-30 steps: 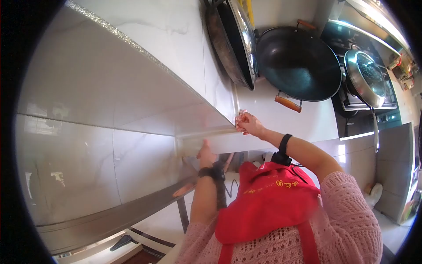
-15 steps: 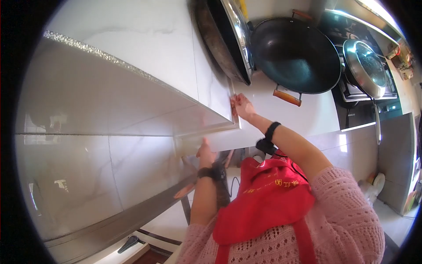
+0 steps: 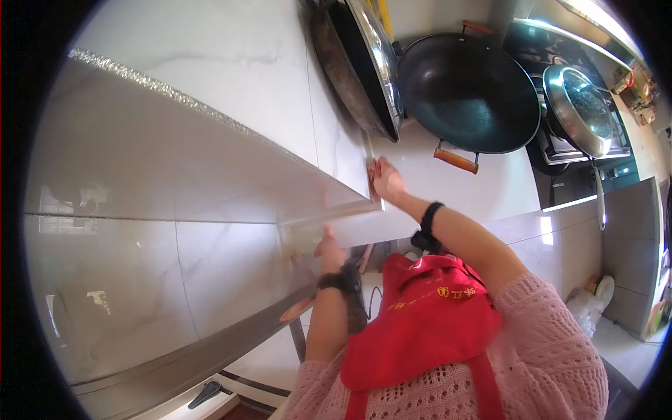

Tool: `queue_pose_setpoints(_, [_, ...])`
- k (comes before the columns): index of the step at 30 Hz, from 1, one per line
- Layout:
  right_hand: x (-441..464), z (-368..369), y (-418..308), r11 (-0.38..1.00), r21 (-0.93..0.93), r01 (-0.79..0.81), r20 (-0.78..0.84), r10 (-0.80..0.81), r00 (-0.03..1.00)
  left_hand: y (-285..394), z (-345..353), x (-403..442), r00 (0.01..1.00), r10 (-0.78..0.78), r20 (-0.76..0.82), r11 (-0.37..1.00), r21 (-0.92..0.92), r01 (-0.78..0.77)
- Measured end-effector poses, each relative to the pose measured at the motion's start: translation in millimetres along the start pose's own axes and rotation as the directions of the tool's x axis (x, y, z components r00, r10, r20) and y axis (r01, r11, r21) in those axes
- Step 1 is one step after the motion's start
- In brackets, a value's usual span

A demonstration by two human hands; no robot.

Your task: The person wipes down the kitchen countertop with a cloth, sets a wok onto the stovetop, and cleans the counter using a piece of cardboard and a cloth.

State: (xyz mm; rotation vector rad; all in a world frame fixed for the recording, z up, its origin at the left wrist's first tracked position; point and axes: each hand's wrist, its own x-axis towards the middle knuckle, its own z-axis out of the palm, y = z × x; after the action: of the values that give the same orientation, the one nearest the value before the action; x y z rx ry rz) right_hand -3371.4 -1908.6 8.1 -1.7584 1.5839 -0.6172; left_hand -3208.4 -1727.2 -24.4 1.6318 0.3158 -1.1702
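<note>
My right hand point(image 3: 388, 180) is closed, its fingertips pressed against the low edge where the white counter point(image 3: 434, 185) meets the marble-look tiled wall. Whether anything thin lies under those fingers cannot be made out. Lower and to the left, my left hand point(image 3: 329, 250) is beside the counter's front edge, thumb stretched out. Its other fingers are partly hidden, and no object shows in it. A large black wok point(image 3: 470, 94) with wooden handles sits beyond my right hand. Against the wall leans another dark pan point(image 3: 350, 77) with a shiny lid point(image 3: 378, 52).
At the right, a lidded pan point(image 3: 577, 112) stands on the gas stove point(image 3: 553, 171), its long handle jutting over the front edge. The tiled wall point(image 3: 161, 182) juts out at the left. A plastic bag point(image 3: 584, 304) is on the floor at the right.
My right hand has slid slightly towards me along the wall edge, nearer the counter corner. The left hand stays in nearly the same place. The view has shifted a little.
</note>
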Motion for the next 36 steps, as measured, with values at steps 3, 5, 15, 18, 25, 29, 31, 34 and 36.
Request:
queue_pose_setpoints(3, [41, 1, -2, 0.988, 0.155, 0.008, 0.048, -0.015, 0.999, 9, 7, -15, 0.999, -0.009, -0.052, 1.0, 0.001, 0.009])
queue_pose_setpoints(5, [61, 8, 7, 0.93, 0.309, -0.199, 0.312, 0.099, 0.945, 7, 3, -5, 0.999, 0.008, -0.052, 0.998, 0.058, -0.005])
queue_pose_setpoints(15, [-61, -18, 17, 0.866, 0.454, -0.209, 0.441, -0.015, 0.897, -8, -25, 42, 0.999, -0.004, 0.053, 0.953, 0.303, -0.013])
queue_pose_setpoints(18, [-38, 32, 49, 0.916, 0.399, -0.045, 0.313, -0.089, 0.946, 9, 1, 6, 0.98, -0.144, -0.138, 0.989, 0.018, 0.147])
queue_pose_setpoints(25, [14, -27, -22, 0.969, 0.125, -0.213, 0.29, 0.17, 0.942, -1, 0, 10, 0.99, -0.031, -0.136, 0.992, 0.115, 0.047])
queue_pose_setpoints(29, [57, -8, -21, 0.978, 0.045, -0.206, 0.227, 0.191, 0.955, -2, -11, 20, 0.998, 0.007, -0.057, 0.996, 0.09, -0.002])
queue_pose_setpoints(31, [57, -4, -18, 0.965, 0.066, -0.253, 0.268, 0.227, 0.936, -4, -12, 17, 0.999, 0.01, -0.053, 0.996, 0.084, -0.006])
queue_pose_setpoints(34, [22, -15, -9, 0.96, 0.212, -0.181, 0.3, 0.112, 0.947, -4, -4, 15, 0.995, 0.016, -0.095, 0.994, 0.109, -0.006])
queue_pose_setpoints(36, [-5, -15, -6, 0.96, 0.21, -0.185, 0.305, 0.116, 0.945, 2, 3, 0, 0.991, 0.012, -0.134, 0.993, 0.121, 0.004])
